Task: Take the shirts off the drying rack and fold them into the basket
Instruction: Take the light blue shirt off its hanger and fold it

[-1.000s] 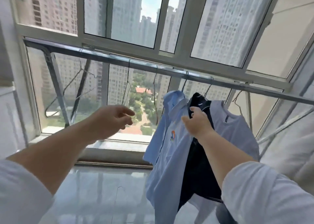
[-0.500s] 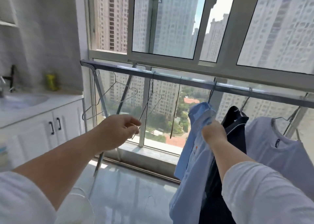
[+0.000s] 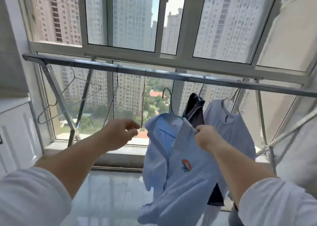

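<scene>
A light blue collared shirt (image 3: pixel 171 174) with a small chest logo hangs in the air on a wire hanger (image 3: pixel 169 97) whose hook is free below the rack's steel rail (image 3: pixel 154 73). My right hand (image 3: pixel 205 136) grips the shirt at its right shoulder, by the collar. My left hand (image 3: pixel 120 134) hovers just left of the collar, fingers loosely curled, holding nothing. On the rail behind hang a dark navy shirt (image 3: pixel 195 109) and a pale lavender t-shirt (image 3: pixel 229 122). No basket is in view.
Several empty wire hangers (image 3: pixel 68 105) dangle from the left half of the rail. The rack's slanted legs (image 3: pixel 58 102) stand before a large window. A white cabinet (image 3: pixel 13 131) is at the left, and glossy tiled floor (image 3: pixel 111 183) lies below.
The light blue shirt and its hanger have come off the rail and dropped lower in my right hand. My left hand stays raised beside it. The view swung back toward the right.
</scene>
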